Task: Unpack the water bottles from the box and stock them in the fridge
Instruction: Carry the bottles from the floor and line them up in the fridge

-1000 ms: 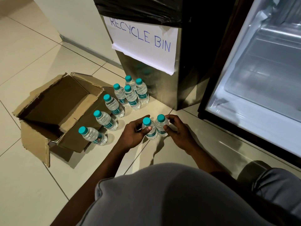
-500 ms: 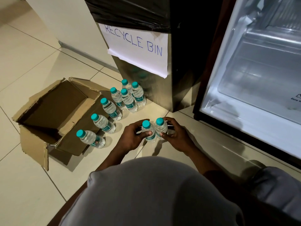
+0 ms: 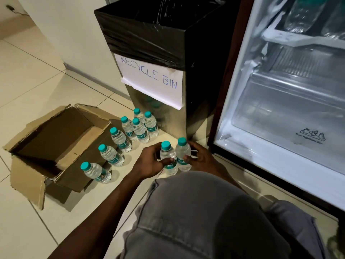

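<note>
Head view: left hand (image 3: 151,161) curled round left bottle (image 3: 168,157), thumb across label. Right hand (image 3: 200,158) grips right bottle (image 3: 183,155), fingers wrapped behind. Both bottles upright, touching, clear with teal caps, at floor (image 3: 37,86) before fridge's (image 3: 280,109) open front edge. Seven more bottles (image 3: 139,130) stand between open cardboard box (image 3: 56,139) and recycle bin (image 3: 158,58).

Fridge (image 3: 291,113) cut off rightward (upper-shelf bottles (image 3: 300,14) blurred).
</note>
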`<control>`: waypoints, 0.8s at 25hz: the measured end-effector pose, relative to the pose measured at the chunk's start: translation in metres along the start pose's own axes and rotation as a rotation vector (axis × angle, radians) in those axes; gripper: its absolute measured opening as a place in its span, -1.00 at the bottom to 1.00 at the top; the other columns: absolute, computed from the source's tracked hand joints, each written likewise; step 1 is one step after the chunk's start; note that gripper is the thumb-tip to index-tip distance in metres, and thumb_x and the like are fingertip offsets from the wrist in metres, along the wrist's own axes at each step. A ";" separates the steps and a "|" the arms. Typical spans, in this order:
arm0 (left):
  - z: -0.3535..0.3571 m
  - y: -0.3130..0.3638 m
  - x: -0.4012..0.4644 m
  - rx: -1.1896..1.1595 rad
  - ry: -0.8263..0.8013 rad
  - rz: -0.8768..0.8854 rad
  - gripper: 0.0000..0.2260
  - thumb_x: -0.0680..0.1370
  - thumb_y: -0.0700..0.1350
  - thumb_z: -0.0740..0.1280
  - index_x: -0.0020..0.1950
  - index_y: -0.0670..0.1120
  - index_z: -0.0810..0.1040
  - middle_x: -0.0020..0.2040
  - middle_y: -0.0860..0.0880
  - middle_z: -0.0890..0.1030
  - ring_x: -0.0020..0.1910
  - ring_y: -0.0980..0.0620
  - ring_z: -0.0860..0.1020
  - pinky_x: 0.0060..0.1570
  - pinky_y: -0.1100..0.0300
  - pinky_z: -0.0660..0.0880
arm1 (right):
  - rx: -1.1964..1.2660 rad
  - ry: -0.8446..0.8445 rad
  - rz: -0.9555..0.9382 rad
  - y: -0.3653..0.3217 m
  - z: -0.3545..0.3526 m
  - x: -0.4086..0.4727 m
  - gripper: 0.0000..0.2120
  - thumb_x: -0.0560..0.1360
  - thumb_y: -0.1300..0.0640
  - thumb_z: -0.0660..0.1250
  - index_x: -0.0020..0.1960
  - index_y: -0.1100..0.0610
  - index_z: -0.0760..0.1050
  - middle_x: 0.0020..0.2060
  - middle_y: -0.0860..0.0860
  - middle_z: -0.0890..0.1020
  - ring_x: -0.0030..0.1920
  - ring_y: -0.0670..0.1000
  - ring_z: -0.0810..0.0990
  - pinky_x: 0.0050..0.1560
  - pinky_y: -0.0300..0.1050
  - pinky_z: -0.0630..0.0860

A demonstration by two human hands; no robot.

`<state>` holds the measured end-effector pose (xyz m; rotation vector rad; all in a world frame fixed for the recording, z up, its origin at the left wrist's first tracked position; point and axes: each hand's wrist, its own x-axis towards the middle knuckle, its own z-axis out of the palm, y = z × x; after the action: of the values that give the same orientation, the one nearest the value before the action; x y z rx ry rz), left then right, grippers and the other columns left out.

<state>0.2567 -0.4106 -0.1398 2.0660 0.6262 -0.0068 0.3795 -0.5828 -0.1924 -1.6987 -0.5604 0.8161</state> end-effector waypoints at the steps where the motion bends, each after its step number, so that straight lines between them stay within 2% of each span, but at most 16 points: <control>1: -0.004 0.011 0.003 -0.001 -0.006 0.039 -0.55 0.47 -0.11 0.52 0.33 0.06 0.52 0.05 0.23 0.62 0.08 0.11 0.62 0.00 0.33 0.49 | 0.011 0.022 -0.011 -0.012 -0.009 -0.004 -0.53 0.54 0.18 0.43 0.35 -0.19 0.41 0.28 -0.17 0.56 0.29 -0.08 0.54 0.27 -0.03 0.55; 3: -0.012 0.036 0.008 0.012 -0.019 0.129 -0.61 0.48 -0.09 0.51 0.27 0.09 0.54 0.06 0.23 0.65 0.07 0.19 0.63 0.06 0.22 0.54 | 0.021 0.065 -0.050 -0.039 -0.027 -0.015 -0.57 0.56 0.18 0.40 0.26 -0.25 0.41 0.15 -0.32 0.57 0.14 -0.24 0.58 0.13 -0.22 0.59; 6: -0.027 0.086 0.009 0.012 -0.036 0.243 -0.63 0.49 -0.07 0.48 0.28 0.06 0.53 0.03 0.27 0.63 0.00 0.39 0.58 -0.02 0.40 0.54 | -0.028 0.107 -0.156 -0.082 -0.056 -0.037 -0.63 0.58 0.19 0.35 0.28 -0.17 0.39 0.08 -0.40 0.55 0.03 -0.35 0.59 0.01 -0.38 0.57; 8: -0.037 0.119 0.009 0.001 -0.063 0.311 -0.60 0.49 -0.07 0.47 0.31 0.04 0.53 0.07 0.24 0.62 0.03 0.38 0.57 0.05 0.34 0.55 | -0.065 0.123 -0.220 -0.108 -0.074 -0.051 -0.61 0.57 0.19 0.35 0.33 -0.09 0.40 0.17 -0.31 0.57 0.13 -0.26 0.61 0.11 -0.30 0.58; 10: -0.047 0.153 0.006 0.010 -0.097 0.390 -0.58 0.47 -0.05 0.48 0.32 0.03 0.54 0.16 0.14 0.64 0.12 0.22 0.60 0.15 0.13 0.58 | -0.056 0.148 -0.267 -0.133 -0.093 -0.067 -0.59 0.54 0.18 0.40 0.35 -0.03 0.45 0.25 -0.17 0.61 0.24 -0.08 0.61 0.24 -0.10 0.57; 12: -0.057 0.186 0.001 -0.004 -0.154 0.470 -0.61 0.46 -0.06 0.50 0.27 0.01 0.56 0.15 0.10 0.66 0.13 0.14 0.63 0.15 0.04 0.60 | -0.033 0.165 -0.316 -0.158 -0.111 -0.084 -0.55 0.49 0.16 0.43 0.36 0.04 0.47 0.26 -0.04 0.63 0.27 0.01 0.61 0.26 0.02 0.56; 16: -0.068 0.243 -0.009 -0.070 -0.280 0.627 -0.66 0.47 -0.14 0.51 0.23 -0.01 0.59 0.12 0.08 0.69 0.13 0.11 0.65 0.16 0.00 0.59 | -0.041 0.213 -0.381 -0.206 -0.141 -0.120 -0.43 0.39 0.21 0.48 0.37 0.01 0.45 0.21 0.01 0.65 0.21 0.05 0.65 0.20 -0.01 0.59; 20: -0.073 0.294 -0.015 -0.087 -0.343 0.777 -0.63 0.47 -0.18 0.52 0.26 -0.03 0.59 0.15 0.04 0.69 0.17 0.04 0.65 0.21 -0.06 0.56 | -0.221 0.220 -0.433 -0.254 -0.168 -0.153 -0.43 0.40 0.21 0.52 0.38 0.03 0.47 0.23 0.02 0.63 0.21 0.08 0.64 0.20 0.07 0.60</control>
<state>0.3539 -0.4837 0.1381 2.0337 -0.3936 0.1102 0.4184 -0.7312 0.1125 -1.7490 -0.8500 0.2607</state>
